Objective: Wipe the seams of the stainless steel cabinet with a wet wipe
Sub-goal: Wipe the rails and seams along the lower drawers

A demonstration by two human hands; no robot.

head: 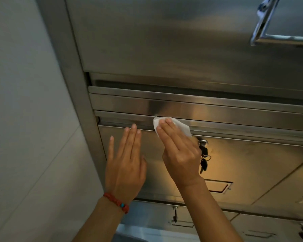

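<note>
Right hand (179, 151), fingers straight, presses wet wipe (179, 126) onto cabinet seam (234, 127). Left hand (125, 165) rests flat, empty, against drawer front (252, 163).

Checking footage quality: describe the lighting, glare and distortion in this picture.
Head view: dim overall; a warm orange glow falls on the drawer front near the keys; bright glare streaks on the steel strip above the wet wipe; wide-angle bending curves the cabinet frame; the upper handle looks slightly blurred.
</note>
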